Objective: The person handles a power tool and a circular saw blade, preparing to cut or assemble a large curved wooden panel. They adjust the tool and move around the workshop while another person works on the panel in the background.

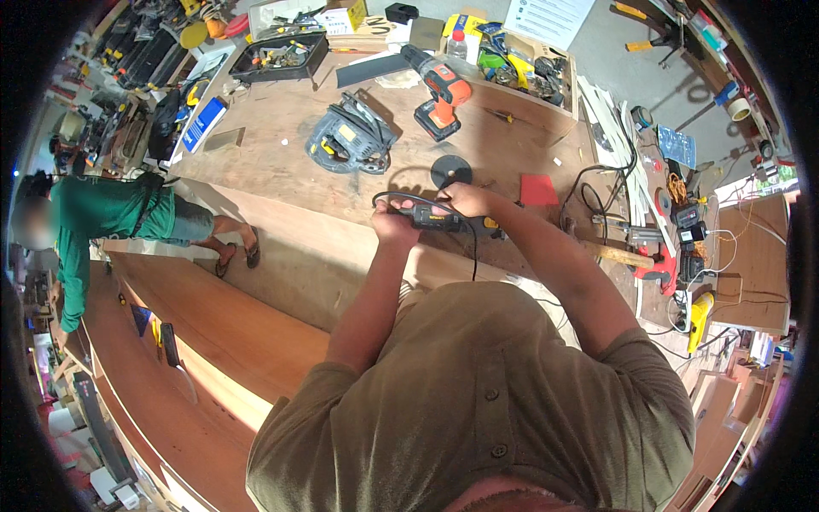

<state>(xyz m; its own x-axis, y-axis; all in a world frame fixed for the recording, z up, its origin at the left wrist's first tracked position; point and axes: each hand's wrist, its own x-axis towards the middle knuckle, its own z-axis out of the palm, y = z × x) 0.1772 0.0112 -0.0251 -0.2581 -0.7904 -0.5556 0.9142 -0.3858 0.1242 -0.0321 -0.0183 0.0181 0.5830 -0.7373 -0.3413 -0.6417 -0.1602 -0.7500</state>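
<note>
My left hand (394, 224) is wrapped round one end of a black-and-yellow corded power tool (439, 218) at the bench's near edge. Just above the tool body, my right hand (467, 200) has its fingers curled closed; what they pinch is hidden. The tool's black cord (475, 256) loops over both hands and hangs down past the edge. Beyond my right fingers, a flat black disc (450, 171) lies on the bench. A grey jigsaw (351, 136) rests farther left, and an orange-and-black cordless drill (440, 96) stands behind it.
The wooden workbench (281, 162) carries a black tray (280, 58), a wooden box of small parts (533, 72) and a red square (537, 189). A hammer (618, 254) and cables are at right. At left, a person in green (119, 209) stands beside long wooden panels (213, 311).
</note>
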